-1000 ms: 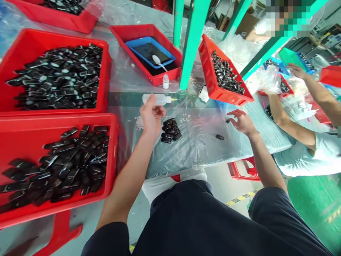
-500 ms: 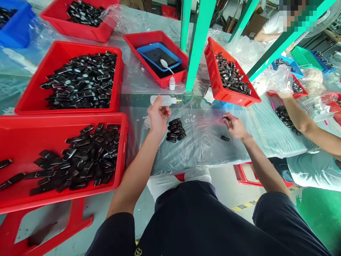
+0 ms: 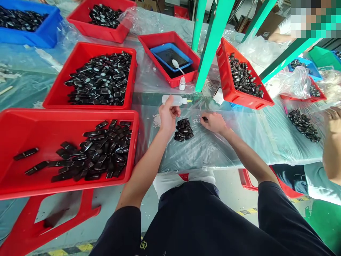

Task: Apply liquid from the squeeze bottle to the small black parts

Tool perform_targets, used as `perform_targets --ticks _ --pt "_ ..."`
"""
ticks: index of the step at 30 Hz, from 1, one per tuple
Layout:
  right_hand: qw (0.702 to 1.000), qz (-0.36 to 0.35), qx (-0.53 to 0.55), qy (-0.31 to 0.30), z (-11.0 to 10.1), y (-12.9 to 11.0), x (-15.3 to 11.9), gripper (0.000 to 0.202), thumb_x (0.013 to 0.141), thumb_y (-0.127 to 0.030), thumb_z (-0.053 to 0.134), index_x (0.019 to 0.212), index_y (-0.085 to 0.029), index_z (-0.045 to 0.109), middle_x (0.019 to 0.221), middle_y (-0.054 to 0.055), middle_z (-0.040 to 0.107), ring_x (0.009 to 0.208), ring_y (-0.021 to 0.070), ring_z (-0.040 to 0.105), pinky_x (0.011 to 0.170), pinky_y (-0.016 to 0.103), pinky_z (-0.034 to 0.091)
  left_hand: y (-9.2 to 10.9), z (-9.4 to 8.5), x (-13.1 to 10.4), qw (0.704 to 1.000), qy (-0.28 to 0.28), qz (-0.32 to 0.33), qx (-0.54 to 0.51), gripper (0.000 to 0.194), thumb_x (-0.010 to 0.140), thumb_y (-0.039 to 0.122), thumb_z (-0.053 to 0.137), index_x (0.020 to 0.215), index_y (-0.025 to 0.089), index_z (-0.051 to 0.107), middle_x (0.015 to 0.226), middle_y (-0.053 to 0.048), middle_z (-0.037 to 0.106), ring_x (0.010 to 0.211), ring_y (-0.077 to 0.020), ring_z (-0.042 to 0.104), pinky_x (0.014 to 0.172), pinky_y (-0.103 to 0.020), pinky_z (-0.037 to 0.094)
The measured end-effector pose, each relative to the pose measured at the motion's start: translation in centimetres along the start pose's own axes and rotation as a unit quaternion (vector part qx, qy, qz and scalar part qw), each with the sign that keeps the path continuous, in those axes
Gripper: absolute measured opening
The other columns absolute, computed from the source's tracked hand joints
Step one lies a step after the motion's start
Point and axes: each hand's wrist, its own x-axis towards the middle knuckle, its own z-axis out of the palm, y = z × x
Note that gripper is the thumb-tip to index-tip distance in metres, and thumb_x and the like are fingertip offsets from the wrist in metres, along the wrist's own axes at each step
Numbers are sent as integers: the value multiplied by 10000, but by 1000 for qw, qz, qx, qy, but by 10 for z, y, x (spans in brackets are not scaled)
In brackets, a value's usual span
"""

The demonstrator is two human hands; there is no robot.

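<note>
My left hand (image 3: 168, 115) is closed around a translucent squeeze bottle (image 3: 176, 101), which lies nearly level with its thin yellow tip pointing right. My right hand (image 3: 214, 123) pinches a small black glossy piece (image 3: 204, 118) just above the table, beside a scatter of tiny white bits (image 3: 196, 120). Between my hands, similar black pieces (image 3: 183, 129) lie grouped in close rows on the plastic sheet. A heap of tiny white bits (image 3: 156, 121) is left of my left wrist. My fingers partly cover both held things.
Red bins (image 3: 134, 142) of black pieces stand at my left. Behind are a red bin (image 3: 174, 83) with a blue tray (image 3: 170, 46) and spoon (image 3: 177, 64), a small bottle (image 3: 182, 84), and green posts (image 3: 210, 46). A co-worker's hand (image 3: 333, 119) is at far right.
My right hand has moved left with its black piece, towards the grouped pieces. A loose piece near it no longer shows. The view has turned left; the co-worker's arm has drawn back.
</note>
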Motion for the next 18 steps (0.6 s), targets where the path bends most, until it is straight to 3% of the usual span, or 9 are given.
perform_targets --ticks 9,12,15,18 --pt "995 26 79 54 -2 6 4 378 1016 -558 540 911 -233 702 832 102 763 820 294 697 699 367 431 3 1 -1 1000 5 -4 17 502 863 611 772 644 203 582 523 41 506 425 -80 486 466 -261 380" --pt "983 48 162 74 -6 14 2 361 1050 -532 460 960 -245 661 840 85 724 825 285 674 771 391 477 3 0 0 1000 3 -4 14 491 864 613 771 657 204 595 525 38 510 429 -84 487 466 -265 382" --pt "949 21 288 125 -2 22 3 326 1050 -509 421 987 -250 608 898 74 679 848 255 637 811 394 519 1 -1 1 1000 2 -6 15 491 866 619 765 665 202 599 530 37 507 433 -83 482 470 -262 387" --pt "893 -20 421 158 9 21 3 367 990 -621 523 1014 -259 577 918 52 641 801 218 595 750 372 545 -2 -2 1 1000 -2 -5 15 494 855 629 770 674 198 610 536 36 507 439 -80 479 469 -254 386"
